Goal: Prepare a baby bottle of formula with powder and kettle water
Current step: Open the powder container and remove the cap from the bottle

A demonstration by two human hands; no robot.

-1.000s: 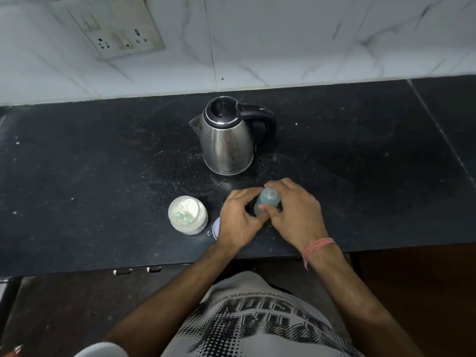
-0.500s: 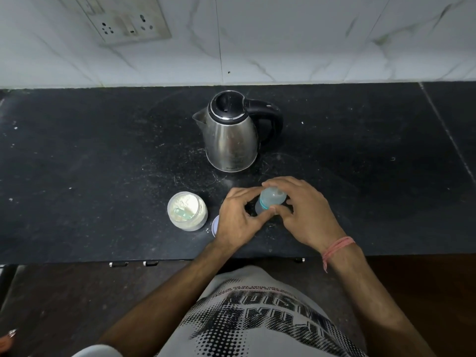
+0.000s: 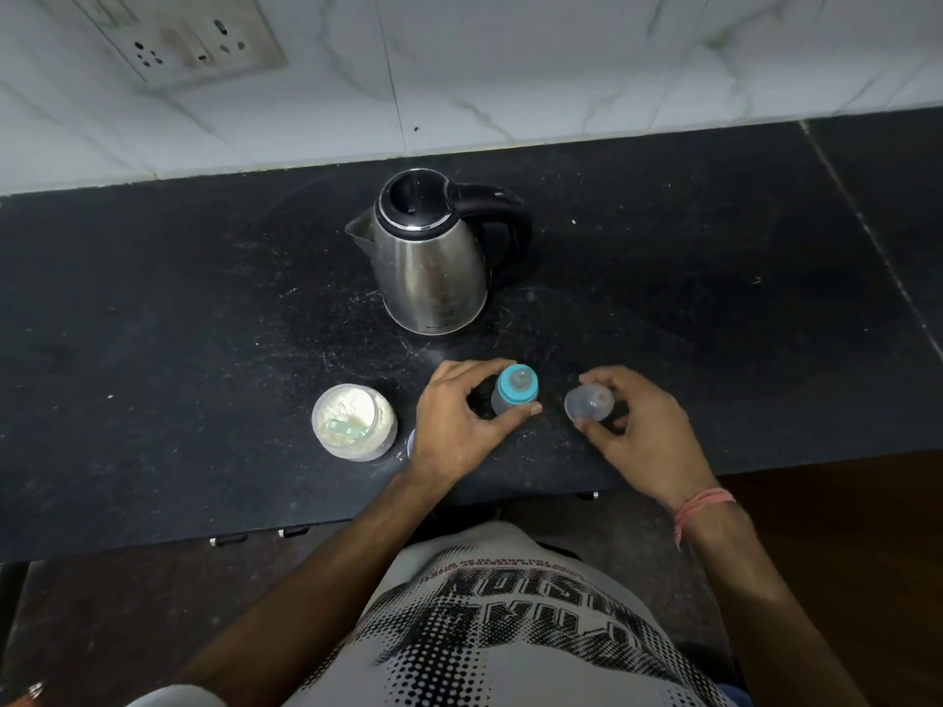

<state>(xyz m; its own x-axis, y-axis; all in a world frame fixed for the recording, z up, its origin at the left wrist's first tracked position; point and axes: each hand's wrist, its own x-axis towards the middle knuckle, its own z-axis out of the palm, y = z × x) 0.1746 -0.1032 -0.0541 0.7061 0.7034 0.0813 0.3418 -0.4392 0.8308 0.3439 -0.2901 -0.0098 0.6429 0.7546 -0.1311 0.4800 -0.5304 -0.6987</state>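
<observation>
On the counter (image 3: 153, 324), left hand (image 3: 454, 426) grips upright bottle (image 3: 513, 395); right hand (image 3: 633, 426) holds cap (image 3: 587, 403).

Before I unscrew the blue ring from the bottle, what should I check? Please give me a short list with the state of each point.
1. Bottle stands upright on the counter: ok.
2. Left hand holds the bottle steady, thumb and fingers round its body: ok.
3. Clear cap is off the bottle: ok, the right hand grips it beside the bottle.
4. Right hand is free to turn the blue ring: not ok, it holds the cap, so set that down first.
5. Powder jar is open and ready: ok, a scoop lies in the powder.
6. Kettle contains water: cannot tell, its lid is closed.
</observation>
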